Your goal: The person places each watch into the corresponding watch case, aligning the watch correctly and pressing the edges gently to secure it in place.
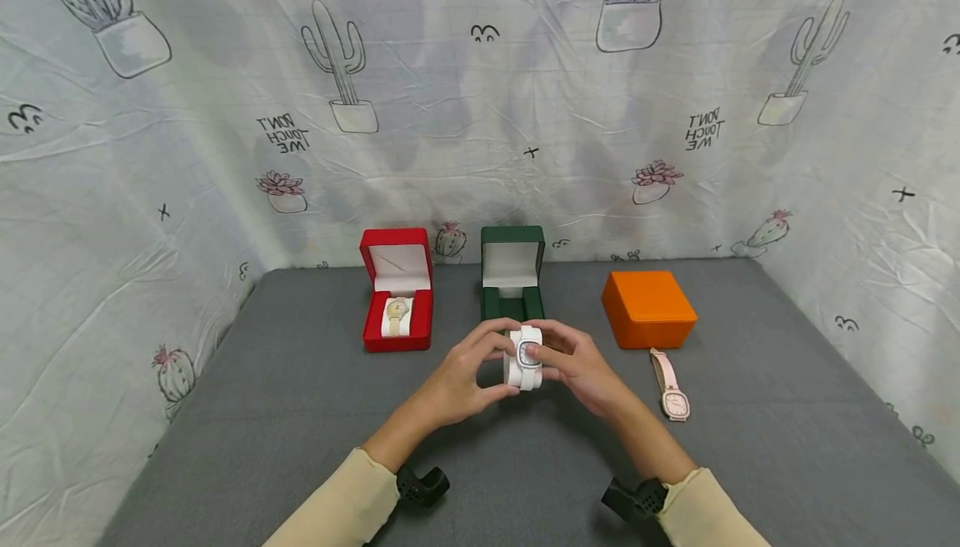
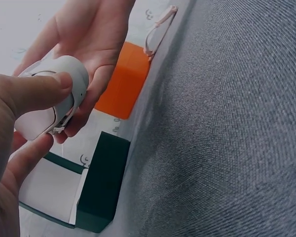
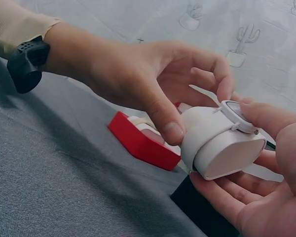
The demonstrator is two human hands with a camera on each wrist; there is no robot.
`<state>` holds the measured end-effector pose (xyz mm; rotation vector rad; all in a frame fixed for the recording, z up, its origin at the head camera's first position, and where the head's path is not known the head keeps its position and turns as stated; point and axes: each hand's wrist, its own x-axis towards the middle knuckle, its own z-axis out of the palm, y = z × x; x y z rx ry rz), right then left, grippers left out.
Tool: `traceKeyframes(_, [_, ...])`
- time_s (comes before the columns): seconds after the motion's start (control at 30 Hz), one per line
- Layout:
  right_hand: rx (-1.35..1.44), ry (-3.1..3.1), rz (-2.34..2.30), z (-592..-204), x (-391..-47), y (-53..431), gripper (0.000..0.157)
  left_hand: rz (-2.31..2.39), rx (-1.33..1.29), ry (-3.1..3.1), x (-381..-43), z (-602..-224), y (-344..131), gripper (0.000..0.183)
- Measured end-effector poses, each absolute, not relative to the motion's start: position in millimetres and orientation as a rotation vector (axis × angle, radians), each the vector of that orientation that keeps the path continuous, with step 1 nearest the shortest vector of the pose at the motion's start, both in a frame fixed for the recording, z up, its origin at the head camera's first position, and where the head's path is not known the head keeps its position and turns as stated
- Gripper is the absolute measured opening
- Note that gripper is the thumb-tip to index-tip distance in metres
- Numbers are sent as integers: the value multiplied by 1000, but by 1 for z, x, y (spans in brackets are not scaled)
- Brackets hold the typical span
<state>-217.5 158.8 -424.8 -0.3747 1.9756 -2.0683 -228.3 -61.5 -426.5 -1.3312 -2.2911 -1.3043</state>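
A white watch (image 1: 529,353) is strapped round a white watch cushion (image 3: 231,157), held up between both hands above the table. My left hand (image 1: 467,373) grips the cushion from its left side, the thumb low and the fingers over the top. From the other side my right hand (image 1: 585,368) holds it, with the thumb on the watch face and fingers underneath, as the right wrist view shows. Just behind the hands stands a green watch box (image 1: 512,235) with its lid raised; the hands hide its front.
To the left, an open red box (image 1: 397,237) holds a gold-toned watch (image 1: 397,310) on a white cushion. An orange box (image 1: 649,310), lid down, stands at right. A pink watch (image 1: 674,401) lies before it on the grey table (image 1: 300,430). A printed curtain hangs behind.
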Motion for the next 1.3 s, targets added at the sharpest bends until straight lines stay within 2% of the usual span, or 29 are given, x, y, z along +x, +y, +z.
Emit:
traceKeyframes(0.13, [-356,1994,-2054,-425,-220,159,45,-1277,-1321,-2324,-228,-426,-61,50])
traceKeyframes(0.33, [-312,2085,-1996,-425,-222,161,45,-1258,-1307,-2416,-231,-424,-60,72])
traceKeyframes(0.4, [-296,2099,-1987,-425,-224,162,46,-1269,-1305,-2425,-233,-424,-59,74])
traceKeyframes(0.67, [-256,2090,-1984,-423,-237,161,55,-1408,-1217,-2410,-252,-421,-59,72])
traceKeyframes(0.9, [-360,2281,-1930,-422,-251,165,62,-1462,-1143,-2465,-275,-417,-57,68])
traceKeyframes(1.3, [-298,2480,-1848,-421,-271,158,51,-1592,-971,-2542,-309,-421,-49,64])
